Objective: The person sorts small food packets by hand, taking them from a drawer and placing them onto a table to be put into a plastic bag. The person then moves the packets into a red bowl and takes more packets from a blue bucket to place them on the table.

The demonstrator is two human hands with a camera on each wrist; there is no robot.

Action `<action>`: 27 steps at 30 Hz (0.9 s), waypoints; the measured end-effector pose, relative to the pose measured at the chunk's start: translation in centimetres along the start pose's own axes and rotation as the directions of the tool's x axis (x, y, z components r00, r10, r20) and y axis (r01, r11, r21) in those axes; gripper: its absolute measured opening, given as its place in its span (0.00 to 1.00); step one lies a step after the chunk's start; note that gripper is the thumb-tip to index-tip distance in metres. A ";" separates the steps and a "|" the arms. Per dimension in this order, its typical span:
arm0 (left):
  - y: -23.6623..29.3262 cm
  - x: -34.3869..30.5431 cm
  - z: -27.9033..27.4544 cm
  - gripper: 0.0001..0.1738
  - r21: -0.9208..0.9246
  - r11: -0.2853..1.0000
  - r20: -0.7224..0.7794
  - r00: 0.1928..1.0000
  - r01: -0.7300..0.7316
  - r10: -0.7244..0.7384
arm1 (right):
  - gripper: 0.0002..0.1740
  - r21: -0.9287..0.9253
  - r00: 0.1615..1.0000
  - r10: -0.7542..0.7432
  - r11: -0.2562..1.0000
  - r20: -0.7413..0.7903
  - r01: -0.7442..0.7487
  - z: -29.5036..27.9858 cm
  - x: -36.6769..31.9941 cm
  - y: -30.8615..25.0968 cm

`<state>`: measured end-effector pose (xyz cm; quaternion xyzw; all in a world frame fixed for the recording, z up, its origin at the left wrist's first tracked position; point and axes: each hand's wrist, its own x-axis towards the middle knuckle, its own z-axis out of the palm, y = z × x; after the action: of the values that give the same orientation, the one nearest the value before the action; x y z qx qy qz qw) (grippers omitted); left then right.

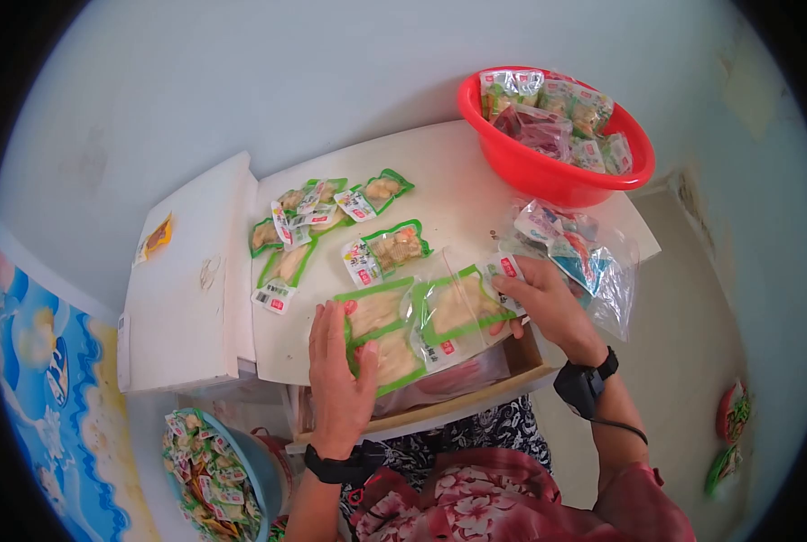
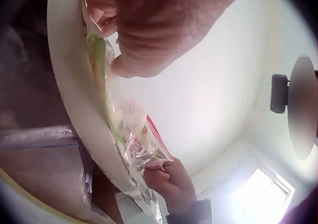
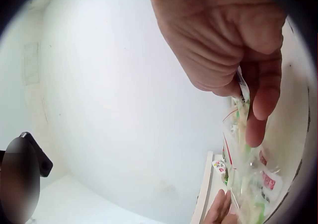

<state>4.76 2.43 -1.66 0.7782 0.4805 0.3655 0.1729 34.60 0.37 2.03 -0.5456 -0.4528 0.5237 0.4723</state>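
A clear zip bag [image 1: 410, 312] lies at the table's front edge, with green-edged snack packets [image 1: 373, 310] of pale food inside its left part. My left hand [image 1: 342, 379] rests on the bag's left end, fingers extended and thumb apart. My right hand [image 1: 552, 307] pinches the white end of another green-edged snack packet [image 1: 458, 305], which overlaps the bag's right part. In the right wrist view, thumb and fingers of the right hand [image 3: 238, 60] close on that packet's end. The left wrist view shows the left hand [image 2: 149, 30] at the bag's edge.
Several loose packets [image 1: 387, 249] lie farther back on the table [image 1: 448, 172]. A red basin [image 1: 548, 176] of packets stands at back right, near empty-looking clear bags [image 1: 615, 294]. Below the table are an open drawer [image 1: 457, 406] and a blue tub [image 1: 263, 470] of packets. A white box-like cabinet [image 1: 186, 298] stands left.
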 end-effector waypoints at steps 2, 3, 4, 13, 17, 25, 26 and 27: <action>-0.4 -0.1 0.2 0.37 0.000 1.000 -0.006 1.000 -0.016 0.016 | 0.14 0.040 1.000 0.012 0.999 0.007 -0.013 1.0 0.7 0.0; -0.6 -0.1 0.3 0.37 0.000 1.000 -0.007 1.000 -0.027 0.027 | 0.13 0.062 1.000 0.018 0.998 0.007 -0.018 1.5 1.0 0.0; -0.7 -0.1 0.4 0.37 -0.010 1.000 -0.007 1.000 -0.028 0.028 | 0.13 0.045 1.000 0.013 0.999 0.002 -0.014 1.9 1.4 0.1; -1.5 -0.2 0.5 0.38 0.002 0.999 -0.021 0.999 -0.050 0.050 | 0.13 -0.460 0.986 -0.130 0.885 -0.105 0.068 1.7 2.1 -0.9; -1.4 -0.2 0.7 0.38 -0.003 0.999 -0.025 0.998 -0.053 0.053 | 0.13 -0.566 0.933 -0.358 0.775 -0.030 0.279 2.4 2.8 -0.6; -0.4 0.3 -0.4 0.37 0.151 0.980 -0.066 0.988 -0.127 0.138 | 0.14 -0.379 0.951 -0.301 0.889 -0.065 0.256 3.4 4.4 5.1; 0.4 0.8 -0.8 0.37 0.193 0.969 -0.086 0.981 -0.155 0.174 | 0.12 -0.300 0.973 -0.221 0.935 -0.072 0.190 3.5 3.6 4.0; 1.3 1.2 -1.0 0.36 0.236 0.955 -0.109 0.971 -0.181 0.211 | 0.11 -0.221 0.987 -0.142 0.967 -0.071 0.123 3.5 2.5 2.4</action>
<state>5.10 2.75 0.30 0.8106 0.4493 0.3753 0.0144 31.18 2.70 -0.68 -0.5842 -0.5215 0.4145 0.4636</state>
